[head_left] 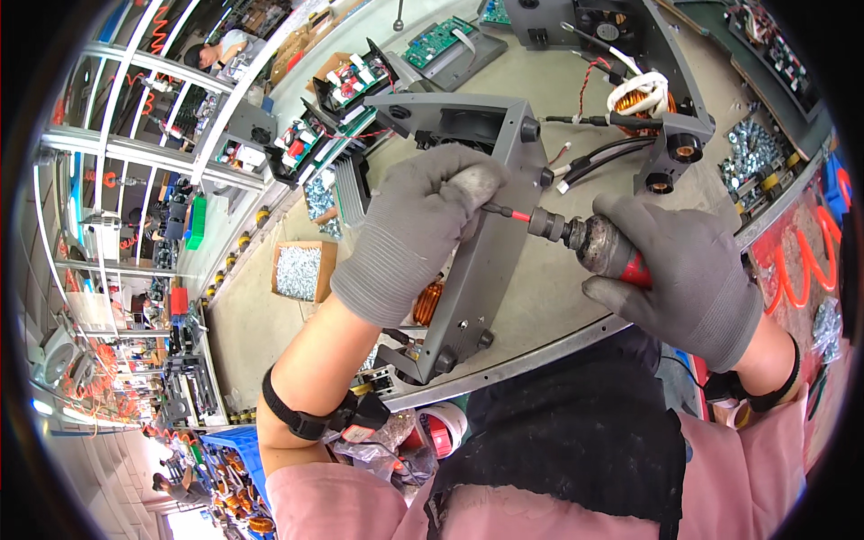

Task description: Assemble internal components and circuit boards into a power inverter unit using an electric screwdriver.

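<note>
My right hand (pixel 675 265), in a grey glove, is wrapped round a power screwdriver (pixel 605 247) with a dark and red body. Its bit, with a red sleeve (pixel 520 215), points left at the side of a dark grey metal housing (pixel 490 270). My left hand (pixel 432 202), also gloved, rests against that housing with thumb and fingers pinched beside the bit's tip. Whatever the pinch holds is hidden. A copper-wound coil (pixel 428 303) shows inside the housing, below my left hand. Several rubber feet (pixel 531 129) stand out from the housing's outer face.
Beyond lies a second grey housing (pixel 679 54) with a wrapped copper coil (pixel 641 94) and loose cables (pixel 598 162). A cardboard box of screws (pixel 301 272) stands left, circuit boards (pixel 355 79) at the back. Screws (pixel 754 148) are heaped right; an orange coiled hose (pixel 805 270) hangs there.
</note>
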Tool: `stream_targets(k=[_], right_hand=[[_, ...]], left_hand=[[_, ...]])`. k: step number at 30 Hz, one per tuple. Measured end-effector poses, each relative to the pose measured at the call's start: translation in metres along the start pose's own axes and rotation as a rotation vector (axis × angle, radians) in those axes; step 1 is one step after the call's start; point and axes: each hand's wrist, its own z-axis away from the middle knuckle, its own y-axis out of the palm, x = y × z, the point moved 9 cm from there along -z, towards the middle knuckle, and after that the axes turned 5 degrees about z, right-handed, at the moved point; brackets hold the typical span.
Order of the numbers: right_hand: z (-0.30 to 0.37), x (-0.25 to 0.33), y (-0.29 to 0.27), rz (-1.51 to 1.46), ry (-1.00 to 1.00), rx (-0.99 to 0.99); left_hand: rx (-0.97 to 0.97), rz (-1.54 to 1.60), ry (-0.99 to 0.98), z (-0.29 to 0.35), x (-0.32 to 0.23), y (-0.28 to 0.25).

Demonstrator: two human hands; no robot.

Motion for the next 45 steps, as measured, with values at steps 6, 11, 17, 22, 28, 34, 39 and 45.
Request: stream_targets(k=[6,11,17,22,28,34,39,45], right_hand=[[0.009,-0.011,0.010,-0.257,0.014,0.009],[0.037,-0.046,0.053,-0.531,0.284,0.268],[0.064,-0.051,0.110,-0.473,0.376,0.661],[0.062,-0.044,0.129,-0.378,0.308,0.723],[0.054,-0.040,0.131,-0.318,0.257,0.697],[0.052,-0.037,0.137,-0.218,0.277,0.730],[0.042,-0.030,0.132,-0.131,0.223,0.628],[0.039,-0.027,0.129,-0.018,0.198,0.565]], left_hand=[[0.099,-0.010,0.083,0.009,0.006,-0.007],[0.026,0.094,-0.082,-0.001,0.049,-0.036],[0.285,-0.653,-0.122,-0.024,0.092,-0.026],[0.324,-0.851,-0.203,-0.026,0.119,-0.032],[0.540,-0.675,-0.355,-0.033,0.163,-0.026],[0.615,-0.595,-0.112,-0.037,0.158,-0.015],[0.608,-0.579,-0.151,-0.034,0.145,-0.007],[0.314,-0.395,-0.322,-0.037,0.113,-0.041]])
